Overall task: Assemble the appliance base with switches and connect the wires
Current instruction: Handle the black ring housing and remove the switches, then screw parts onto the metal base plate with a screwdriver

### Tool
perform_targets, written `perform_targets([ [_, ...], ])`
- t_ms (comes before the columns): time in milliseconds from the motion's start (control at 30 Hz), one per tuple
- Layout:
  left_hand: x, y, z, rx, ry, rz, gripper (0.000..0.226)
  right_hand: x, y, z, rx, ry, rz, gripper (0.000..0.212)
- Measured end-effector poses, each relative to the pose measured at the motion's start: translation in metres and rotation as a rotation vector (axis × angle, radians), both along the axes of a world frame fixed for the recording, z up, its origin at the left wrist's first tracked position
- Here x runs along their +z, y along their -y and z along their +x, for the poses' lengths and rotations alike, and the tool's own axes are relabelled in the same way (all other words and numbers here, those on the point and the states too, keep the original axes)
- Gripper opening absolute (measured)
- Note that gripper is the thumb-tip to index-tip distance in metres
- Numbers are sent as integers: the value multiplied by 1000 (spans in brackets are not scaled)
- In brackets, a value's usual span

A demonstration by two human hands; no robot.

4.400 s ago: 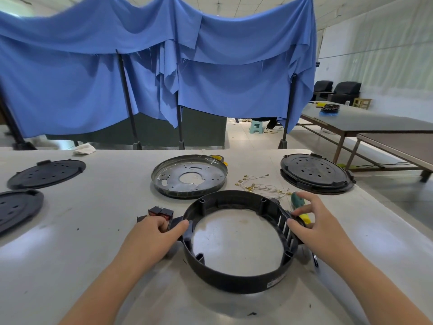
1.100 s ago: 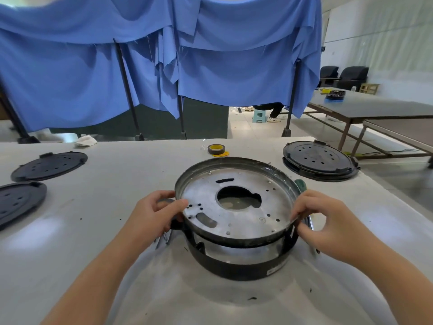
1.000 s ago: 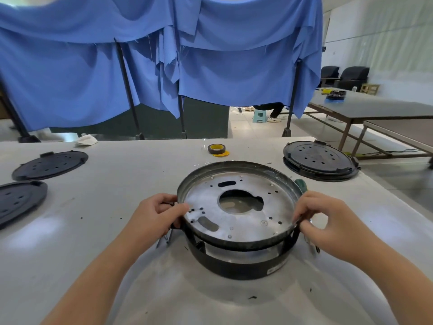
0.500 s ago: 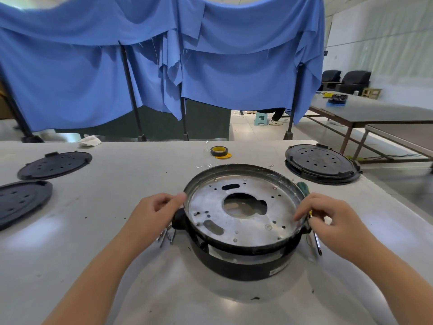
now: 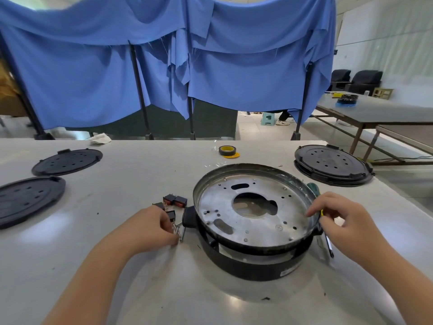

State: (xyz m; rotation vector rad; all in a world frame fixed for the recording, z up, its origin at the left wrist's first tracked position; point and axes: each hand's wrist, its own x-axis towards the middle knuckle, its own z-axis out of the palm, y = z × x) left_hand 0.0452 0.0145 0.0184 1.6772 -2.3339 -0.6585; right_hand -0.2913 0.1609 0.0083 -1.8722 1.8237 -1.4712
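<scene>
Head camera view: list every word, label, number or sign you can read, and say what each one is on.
No text can be read.
White sticker on the black base ring, low on its front right wall: print too small and blurred.
Round stamped mark on the metal plate: not legible.
Yellow tape roll: no print visible.
Black perforated lids: no markings visible.

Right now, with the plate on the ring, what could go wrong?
1. The metal plate looks tilted on the black ring, with a gap at the front; it may not be seated and could shift.
2. The left hand is at the screws beside the switches; small parts could scatter.
3. The screwdriver lies under the right hand, easily knocked.
</scene>
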Motion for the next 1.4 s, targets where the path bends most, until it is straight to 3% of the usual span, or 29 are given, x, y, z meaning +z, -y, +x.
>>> perform_targets([
  [267, 4, -5, -4, 22, 14, 11, 15, 1, -1, 2, -6, 7, 26, 59],
  [400, 14, -1, 8, 103, -90, 3, 21, 4, -1, 6, -21, 21, -16, 60],
  [567, 35, -6, 15, 205, -265, -151, 18, 14, -1, 20, -91, 44, -104, 48],
  [700, 49, -36, -9, 18, -545, -176, 10, 27, -9, 37, -39, 52, -157, 23],
  [767, 48, -53, -26, -114, -590, -175, 10, 32, -14, 50, 16, 75, -142, 9],
  [1000, 28, -98, -69, -443, -496, -437, 11, 36, -19, 78, 219, -17, -58, 12],
  [1267, 15, -96, -75, -446, -494, -555, 15, 29, -17, 75, 250, 107, -14, 22],
  [1400, 12, -93, -74, -505, -389, -615, 24, 27, -13, 72, 129, 261, -82, 18],
])
